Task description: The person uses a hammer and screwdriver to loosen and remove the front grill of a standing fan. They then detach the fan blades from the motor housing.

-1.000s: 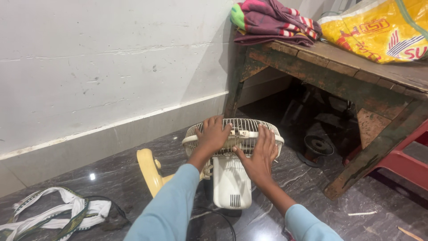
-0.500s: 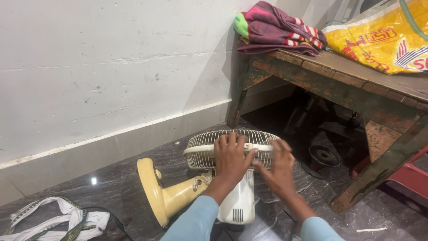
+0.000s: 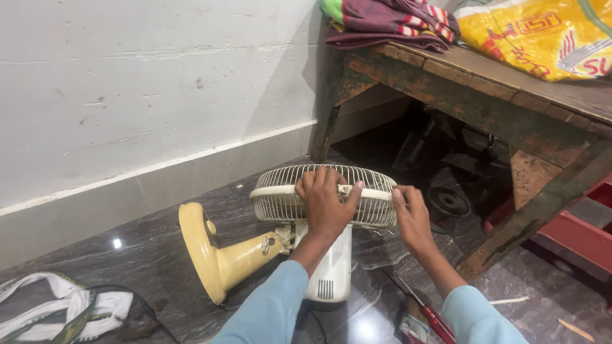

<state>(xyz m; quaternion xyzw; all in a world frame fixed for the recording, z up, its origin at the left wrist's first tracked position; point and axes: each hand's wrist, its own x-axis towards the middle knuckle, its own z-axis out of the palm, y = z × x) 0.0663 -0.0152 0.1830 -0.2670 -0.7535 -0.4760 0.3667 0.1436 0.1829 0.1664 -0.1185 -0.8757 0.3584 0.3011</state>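
A cream table fan lies tipped on the dark polished floor. Its wire grille faces the wall, its white motor housing points toward me, and its yellow round base stands on edge to the left. My left hand is spread flat across the back of the grille, fingers over the rim. My right hand presses on the grille's right edge. Both arms wear light blue sleeves.
A worn wooden bench stands at the right, carrying folded cloth and a yellow sack. A red-handled screwdriver lies by my right arm. White straps lie at the left. The white wall runs behind.
The view has shifted so the fan sits more central and its yellow base shows fully. My hands have slid to the rim of the grille, the right one to its right edge.
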